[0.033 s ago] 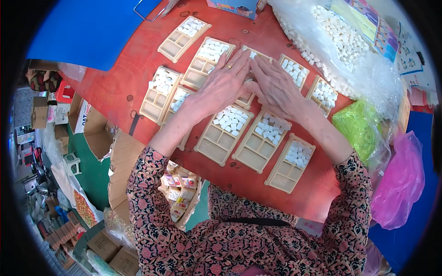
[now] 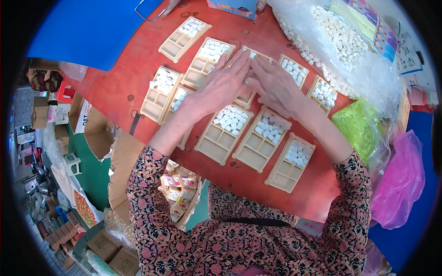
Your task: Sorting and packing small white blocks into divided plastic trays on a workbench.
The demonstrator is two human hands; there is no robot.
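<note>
My left hand [image 2: 224, 85] and my right hand [image 2: 276, 87] lie over a beige compartmented tray [image 2: 245, 100] in the middle of the red table. Their fingers stretch forward and nearly meet above the tray's far end. That end shows a few small white pieces [image 2: 253, 54]; the rest under my hands is hidden. Several similar trays stand around it, such as one [image 2: 216, 140] in front and another [image 2: 195, 73] beside my left hand. Each has white, marshmallow-like pieces in its far compartment, while the nearer compartments are bare.
A clear plastic bag [image 2: 368, 69] with a heap of white pieces [image 2: 338, 37] lies at the far right. Nearer are green shredded filler [image 2: 354, 126] and a pink plastic bag [image 2: 400, 179]. Below the table's left edge stand cardboard boxes [image 2: 126, 161] and a carton of small packets [image 2: 179, 188].
My right hand's fingers have shifted very slightly over the middle tray. The trays and my left hand stay where they were.
</note>
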